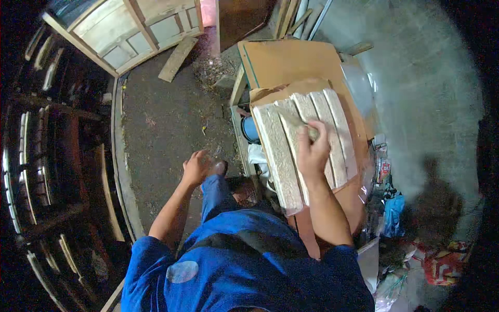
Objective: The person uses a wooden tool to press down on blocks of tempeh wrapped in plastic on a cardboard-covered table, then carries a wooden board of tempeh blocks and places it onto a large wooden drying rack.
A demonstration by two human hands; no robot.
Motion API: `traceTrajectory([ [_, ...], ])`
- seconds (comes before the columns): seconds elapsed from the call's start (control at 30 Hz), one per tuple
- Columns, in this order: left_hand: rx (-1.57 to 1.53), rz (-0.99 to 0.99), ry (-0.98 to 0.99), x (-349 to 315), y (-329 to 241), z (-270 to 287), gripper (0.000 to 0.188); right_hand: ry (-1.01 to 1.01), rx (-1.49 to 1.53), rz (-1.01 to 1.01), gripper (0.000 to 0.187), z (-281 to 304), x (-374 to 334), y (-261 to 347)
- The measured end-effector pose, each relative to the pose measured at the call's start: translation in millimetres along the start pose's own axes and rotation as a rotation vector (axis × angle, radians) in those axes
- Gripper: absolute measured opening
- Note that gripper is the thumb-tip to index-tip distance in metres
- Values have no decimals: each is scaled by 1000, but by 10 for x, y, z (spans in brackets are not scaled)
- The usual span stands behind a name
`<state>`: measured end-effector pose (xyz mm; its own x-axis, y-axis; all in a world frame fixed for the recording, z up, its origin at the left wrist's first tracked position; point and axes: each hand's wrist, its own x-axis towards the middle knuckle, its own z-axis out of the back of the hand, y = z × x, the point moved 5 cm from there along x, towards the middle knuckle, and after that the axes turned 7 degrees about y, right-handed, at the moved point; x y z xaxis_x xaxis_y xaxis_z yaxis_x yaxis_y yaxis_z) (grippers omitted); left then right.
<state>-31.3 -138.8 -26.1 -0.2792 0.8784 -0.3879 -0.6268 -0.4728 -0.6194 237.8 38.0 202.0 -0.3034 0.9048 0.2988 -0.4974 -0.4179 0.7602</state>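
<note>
Several long whitish strips [280, 151] with rough, bumpy faces lie side by side on a brown sheet [270, 93] on the table. Above the middle strips, my right hand [314, 151] is closed around a pale, tapered hand tool [291, 117]. The tool points to the far left, and its exact kind is unclear. Whether its tip touches a strip I cannot tell. To the left of the table, my left hand [195, 167] hangs over the floor with its fingers loosely apart and nothing visible in it.
Under the table's left side stands a blue bucket [250, 129]. A loose board [178, 58] lies on the floor near a wooden-framed panel [132, 31]. Dark racks [47, 156] line the left. Right of the table are a blue bag [394, 214] and a red sack [444, 268].
</note>
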Motion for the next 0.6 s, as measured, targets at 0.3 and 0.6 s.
traceTrajectory([
  [0.3, -55, -129, 66, 95, -596, -3, 51, 114, -158, -12, 24, 386, -548, -96],
  [0.6, -57, -340, 73, 26, -1124, -176, 66, 24, 7, -313, 23, 829, -1451, -227],
])
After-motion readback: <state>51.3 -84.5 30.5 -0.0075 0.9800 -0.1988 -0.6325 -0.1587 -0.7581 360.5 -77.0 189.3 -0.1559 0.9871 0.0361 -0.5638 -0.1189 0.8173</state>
